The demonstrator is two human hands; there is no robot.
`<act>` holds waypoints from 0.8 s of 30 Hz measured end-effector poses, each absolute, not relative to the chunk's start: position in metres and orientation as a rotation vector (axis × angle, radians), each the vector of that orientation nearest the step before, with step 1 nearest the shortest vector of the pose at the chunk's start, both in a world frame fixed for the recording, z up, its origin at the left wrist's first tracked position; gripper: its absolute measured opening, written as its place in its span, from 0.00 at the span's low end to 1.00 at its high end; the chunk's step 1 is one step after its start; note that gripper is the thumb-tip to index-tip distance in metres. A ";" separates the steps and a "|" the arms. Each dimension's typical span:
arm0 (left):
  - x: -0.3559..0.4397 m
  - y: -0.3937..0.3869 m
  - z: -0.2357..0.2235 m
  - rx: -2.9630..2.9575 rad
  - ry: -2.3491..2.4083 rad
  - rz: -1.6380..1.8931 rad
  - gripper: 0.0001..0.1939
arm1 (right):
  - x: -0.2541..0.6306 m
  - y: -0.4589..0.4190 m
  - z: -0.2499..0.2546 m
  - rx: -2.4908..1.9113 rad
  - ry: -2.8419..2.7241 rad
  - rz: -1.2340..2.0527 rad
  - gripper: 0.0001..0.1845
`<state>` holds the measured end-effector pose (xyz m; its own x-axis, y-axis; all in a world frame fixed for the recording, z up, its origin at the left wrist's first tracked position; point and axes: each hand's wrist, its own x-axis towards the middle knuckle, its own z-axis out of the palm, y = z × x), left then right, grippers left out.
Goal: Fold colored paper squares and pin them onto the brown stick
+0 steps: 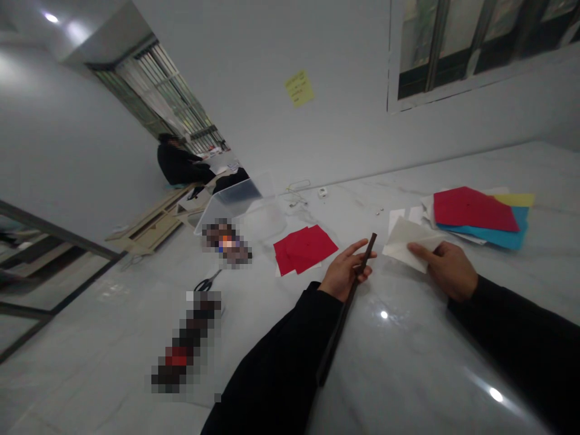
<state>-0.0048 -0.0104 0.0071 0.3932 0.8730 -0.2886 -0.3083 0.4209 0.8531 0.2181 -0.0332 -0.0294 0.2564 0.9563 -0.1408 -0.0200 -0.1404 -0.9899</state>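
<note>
In my left hand (347, 273) is a long dark brown stick (338, 335), lying slantwise across the fingers; its lower part runs down along my sleeve. The index finger reaches out past the stick. My right hand (451, 270) pinches a piece of off-white paper (403, 241) between thumb and fingers, a little to the right of the stick's upper end. The paper looks folded or layered, but I cannot tell which. Left of my left hand, overlapping red paper pieces (306, 249) lie on the white marbled table (408, 362).
At the right is a pile of red (473, 208), blue and yellow paper. Scissors (208, 283) lie left, between two pixelated items. Behind stand a clear plastic bin (231, 202), a cable (296, 196) and a small white plug (322, 192). A person (179, 163) sits far back.
</note>
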 end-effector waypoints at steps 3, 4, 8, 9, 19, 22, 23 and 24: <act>-0.005 -0.011 0.010 0.769 0.798 0.838 0.26 | 0.219 -0.033 -0.030 -1.401 -0.951 1.168 0.18; -0.005 -0.011 0.010 0.774 0.805 0.834 0.25 | 0.219 -0.033 -0.029 -1.411 -0.970 1.167 0.17; -0.006 -0.010 0.002 0.852 0.871 0.856 0.25 | 0.218 -0.035 -0.024 -1.445 -1.068 1.154 0.16; -0.006 -0.009 -0.001 0.886 0.883 0.856 0.24 | 0.218 -0.035 -0.023 -1.443 -1.080 1.158 0.16; -0.004 -0.006 -0.006 1.233 0.927 0.812 0.27 | 0.219 -0.041 -0.011 -1.162 -1.486 1.230 0.16; -0.005 -0.005 -0.001 1.278 0.916 0.788 0.26 | 0.219 -0.043 -0.005 -1.056 -1.720 1.015 0.12; -0.005 -0.005 0.001 1.286 0.917 0.781 0.25 | 0.219 -0.044 -0.003 -1.035 -1.761 0.959 0.11; -0.005 -0.005 0.002 1.290 0.921 0.774 0.25 | 0.219 -0.044 -0.002 -1.021 -1.786 0.911 0.10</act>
